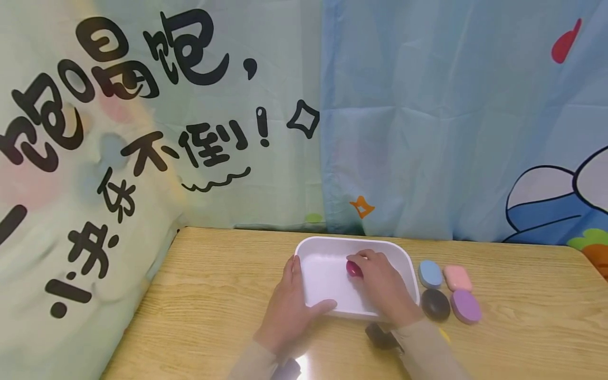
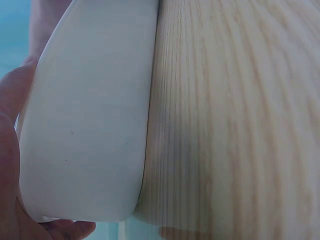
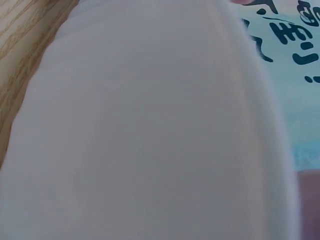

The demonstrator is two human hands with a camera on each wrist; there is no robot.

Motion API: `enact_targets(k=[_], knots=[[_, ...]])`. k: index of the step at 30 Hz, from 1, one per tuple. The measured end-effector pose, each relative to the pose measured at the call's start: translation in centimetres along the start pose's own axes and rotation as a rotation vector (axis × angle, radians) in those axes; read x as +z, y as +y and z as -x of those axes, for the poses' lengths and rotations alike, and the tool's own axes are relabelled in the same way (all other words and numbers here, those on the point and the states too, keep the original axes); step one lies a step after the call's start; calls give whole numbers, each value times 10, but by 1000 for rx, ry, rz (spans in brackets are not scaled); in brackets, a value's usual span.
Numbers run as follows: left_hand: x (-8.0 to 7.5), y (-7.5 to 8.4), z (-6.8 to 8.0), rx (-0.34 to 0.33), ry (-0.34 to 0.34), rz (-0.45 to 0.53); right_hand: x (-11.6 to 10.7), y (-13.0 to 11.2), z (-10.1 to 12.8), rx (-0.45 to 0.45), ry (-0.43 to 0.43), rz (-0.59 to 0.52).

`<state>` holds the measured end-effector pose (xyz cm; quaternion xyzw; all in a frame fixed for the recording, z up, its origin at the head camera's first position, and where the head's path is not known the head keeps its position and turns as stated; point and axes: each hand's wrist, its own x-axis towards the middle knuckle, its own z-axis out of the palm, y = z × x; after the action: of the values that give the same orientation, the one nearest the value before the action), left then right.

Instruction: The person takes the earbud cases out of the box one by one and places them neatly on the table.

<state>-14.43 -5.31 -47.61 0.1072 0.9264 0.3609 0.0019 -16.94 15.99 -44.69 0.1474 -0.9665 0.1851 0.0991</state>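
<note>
A white rectangular tray (image 1: 328,264) stands on the wooden table. My left hand (image 1: 290,311) grips its near left corner, fingers along the left outer wall and thumb over the near rim. The left wrist view shows the tray's outer wall (image 2: 90,110) close up, with part of the left hand (image 2: 9,170) along its edge. Over the tray's inside, my right hand (image 1: 387,287) pinches a small, rounded, dark pink piece (image 1: 353,269). Whether that piece touches the tray floor I cannot tell. Tray wall (image 3: 150,120) fills most of the right wrist view, blurred.
Right of the tray lie a blue piece (image 1: 430,274), a pink piece (image 1: 458,278), a black oval piece (image 1: 435,305) and a purple oval piece (image 1: 466,306). Something yellow (image 1: 444,335) peeks out beside the right sleeve. A printed cloth (image 1: 404,132) hangs behind the table (image 1: 214,285).
</note>
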Motion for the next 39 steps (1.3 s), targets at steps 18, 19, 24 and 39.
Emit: enact_targets(k=[18, 19, 24, 39], knots=[[1, 0, -1, -10, -2, 9, -30, 4, 16, -22, 29, 27], [0, 0, -1, -11, -4, 7, -31, 4, 17, -24, 30, 27], [-1, 2, 0, -10, -6, 5, -38, 4, 21, -23, 18, 27], [0, 1, 0, -8, -6, 26, -61, 18, 47, -32, 17, 1]])
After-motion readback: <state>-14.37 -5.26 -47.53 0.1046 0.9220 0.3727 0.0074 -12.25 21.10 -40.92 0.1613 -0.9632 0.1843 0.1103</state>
